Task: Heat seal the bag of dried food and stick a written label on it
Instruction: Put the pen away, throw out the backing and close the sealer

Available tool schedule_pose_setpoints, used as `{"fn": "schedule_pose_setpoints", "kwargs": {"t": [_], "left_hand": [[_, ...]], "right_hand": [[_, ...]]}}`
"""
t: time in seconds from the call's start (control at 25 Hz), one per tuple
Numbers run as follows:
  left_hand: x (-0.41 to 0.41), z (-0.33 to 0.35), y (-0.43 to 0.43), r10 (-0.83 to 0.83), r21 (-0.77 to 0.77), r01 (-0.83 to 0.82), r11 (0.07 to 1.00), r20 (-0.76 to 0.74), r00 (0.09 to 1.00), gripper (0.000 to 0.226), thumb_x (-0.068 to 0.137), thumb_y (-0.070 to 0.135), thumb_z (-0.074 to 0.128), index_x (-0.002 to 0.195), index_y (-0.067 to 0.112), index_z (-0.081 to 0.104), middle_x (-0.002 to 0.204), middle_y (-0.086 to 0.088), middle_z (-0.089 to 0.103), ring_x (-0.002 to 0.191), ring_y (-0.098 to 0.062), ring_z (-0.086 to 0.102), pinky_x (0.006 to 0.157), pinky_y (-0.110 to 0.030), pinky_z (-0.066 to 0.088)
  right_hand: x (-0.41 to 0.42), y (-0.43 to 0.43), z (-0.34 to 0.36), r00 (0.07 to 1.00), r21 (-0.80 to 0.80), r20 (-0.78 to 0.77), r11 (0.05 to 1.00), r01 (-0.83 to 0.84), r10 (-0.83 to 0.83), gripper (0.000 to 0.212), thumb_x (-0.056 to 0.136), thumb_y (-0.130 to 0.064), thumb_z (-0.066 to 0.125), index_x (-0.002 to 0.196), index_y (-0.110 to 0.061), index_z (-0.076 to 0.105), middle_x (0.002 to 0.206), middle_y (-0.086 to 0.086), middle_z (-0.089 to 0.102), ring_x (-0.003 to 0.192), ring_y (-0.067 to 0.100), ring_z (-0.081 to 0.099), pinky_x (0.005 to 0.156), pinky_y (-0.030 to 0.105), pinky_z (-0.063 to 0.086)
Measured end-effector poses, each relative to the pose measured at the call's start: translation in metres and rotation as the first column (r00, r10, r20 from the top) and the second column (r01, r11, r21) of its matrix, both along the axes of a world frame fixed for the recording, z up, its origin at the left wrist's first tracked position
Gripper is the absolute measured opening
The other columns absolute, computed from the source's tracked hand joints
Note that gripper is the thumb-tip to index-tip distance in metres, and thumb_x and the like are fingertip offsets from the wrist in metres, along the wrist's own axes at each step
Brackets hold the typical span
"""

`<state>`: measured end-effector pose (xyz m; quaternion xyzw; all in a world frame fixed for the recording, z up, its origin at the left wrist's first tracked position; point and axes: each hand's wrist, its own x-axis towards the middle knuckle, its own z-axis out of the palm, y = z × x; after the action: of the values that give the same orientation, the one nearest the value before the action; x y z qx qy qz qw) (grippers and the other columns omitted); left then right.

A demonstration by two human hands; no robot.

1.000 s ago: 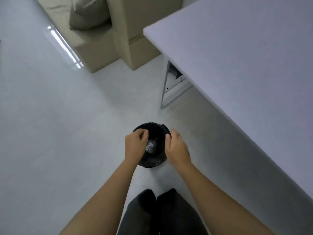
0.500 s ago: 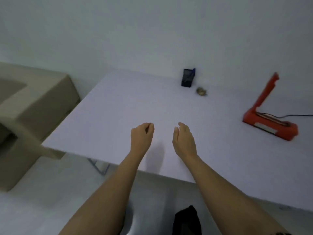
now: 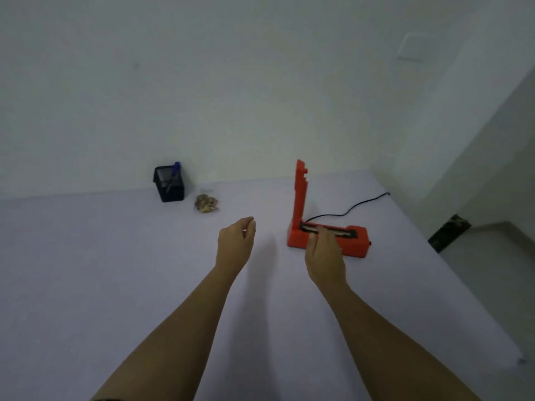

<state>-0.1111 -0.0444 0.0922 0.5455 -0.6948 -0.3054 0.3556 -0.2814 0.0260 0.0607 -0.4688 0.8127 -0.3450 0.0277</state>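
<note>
Small clear bag of brown dried food [image 3: 206,203] lies at centre frame, above-left of both hands, untouched. Left hand [image 3: 236,244] loosely curled, empty. Right hand [image 3: 324,257] fingers extended, empty, overlapping the red plastic heat sealer [image 3: 301,195].

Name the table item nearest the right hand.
The orange plastic heat sealer: the right hand is at its base, while the clear bag of dried food and black mesh pen holder sit farther left.

A plain white-walled workroom: table [image 3: 115,270], pen holder [image 3: 169,185], red heat sealer [image 3: 301,198].
</note>
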Motion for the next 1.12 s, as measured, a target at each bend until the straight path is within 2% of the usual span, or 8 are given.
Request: {"fn": "schedule_pose_setpoints", "kwargs": {"t": [0.2,0.4,0.6,0.72,0.8,0.92,1.04,1.12], "left_hand": [[-0.063,-0.018,-0.044,-0.138,0.134,0.125,0.983,0.091,0.986,0.037,0.095,0.015,0.047,0.131,0.006,0.051,0.125,-0.015,0.062,0.108,-0.027,0.061,0.097,-0.034,0.045],[-0.1,-0.036,-0.071,-0.39,0.28,0.336,0.899,0.166,0.906,0.063,0.091,0.005,0.047,0.147,0.012,0.019,0.15,-0.012,0.033,0.135,-0.027,0.035,0.112,-0.037,0.029],[-0.132,-0.045,-0.081,-0.428,0.253,0.395,0.883,0.089,0.9,0.067,0.083,-0.005,0.045,0.144,0.018,0.029,0.148,-0.014,0.036,0.136,-0.029,0.034,0.113,-0.038,0.028],[-0.147,-0.049,-0.077,-0.517,0.192,0.485,0.853,0.185,0.836,0.056,0.091,0.005,0.043,0.144,0.019,0.032,0.152,-0.018,0.024,0.131,-0.032,0.04,0.108,-0.032,0.029],[-0.158,-0.054,-0.072,-0.511,0.17,0.482,0.859,0.233,0.828,0.047,0.094,0.022,0.038,0.141,0.018,0.037,0.152,-0.02,0.023,0.128,-0.034,0.042,0.106,-0.033,0.03],[-0.169,-0.07,-0.068,-0.452,0.207,0.409,0.889,0.252,0.856,0.053,0.09,0.047,0.03,0.135,0.024,0.046,0.152,-0.02,0.024,0.135,-0.039,0.03,0.11,-0.043,0.026],[-0.174,-0.072,-0.068,-0.354,0.322,0.306,0.896,0.102,0.93,0.046,0.091,0.037,0.054,0.135,0.028,0.046,0.156,-0.018,0.011,0.139,-0.037,0.025,0.115,-0.045,0.022],[-0.177,-0.069,-0.066,-0.16,0.465,0.159,0.871,-0.037,0.986,0.072,0.084,0.035,0.066,0.145,0.02,0.029,0.154,-0.015,0.021,0.136,-0.031,0.032,0.111,-0.037,0.028]], "right_hand": [[-0.082,-0.019,-0.017,0.985,0.098,-0.028,0.98,0.172,-0.171,0.037,0.091,-0.019,0.047,0.121,0.001,0.048,0.113,0.02,0.057,0.101,0.034,0.055,0.081,0.043,0.052],[-0.124,-0.027,-0.049,0.956,0.325,0.092,0.916,0.234,-0.277,0.08,0.066,-0.014,0.069,0.133,0.002,0.03,0.128,0.023,0.044,0.116,0.038,0.044,0.095,0.05,0.044],[-0.143,-0.03,-0.064,0.907,0.29,0.157,0.896,0.336,-0.391,0.094,0.06,-0.015,0.079,0.135,0.003,0.026,0.13,0.024,0.041,0.118,0.039,0.04,0.097,0.05,0.042],[-0.154,-0.026,-0.075,0.88,0.241,0.228,0.9,0.363,-0.416,0.102,0.059,-0.024,0.083,0.137,0.003,0.024,0.132,0.023,0.042,0.121,0.039,0.039,0.1,0.053,0.039],[-0.162,-0.021,-0.087,0.842,0.242,0.381,0.92,0.307,-0.381,0.1,0.055,-0.035,0.086,0.135,-0.006,0.032,0.127,0.018,0.048,0.117,0.034,0.046,0.098,0.052,0.043],[-0.17,-0.011,-0.092,0.787,0.187,0.511,0.939,0.29,-0.345,0.075,0.052,-0.042,0.087,0.114,-0.019,0.05,0.108,0.001,0.06,0.094,0.017,0.06,0.086,0.04,0.052],[-0.17,-0.01,-0.086,0.756,0.113,0.58,0.95,0.293,-0.302,0.075,0.06,-0.021,0.086,0.123,-0.014,0.047,0.105,-0.004,0.055,0.082,0.006,0.054,0.083,0.028,0.043],[-0.168,-0.014,-0.086,0.756,0.07,0.592,0.953,0.295,-0.278,0.077,0.06,-0.02,0.087,0.125,-0.015,0.047,0.108,-0.003,0.056,0.085,0.005,0.055,0.085,0.028,0.042]]}}
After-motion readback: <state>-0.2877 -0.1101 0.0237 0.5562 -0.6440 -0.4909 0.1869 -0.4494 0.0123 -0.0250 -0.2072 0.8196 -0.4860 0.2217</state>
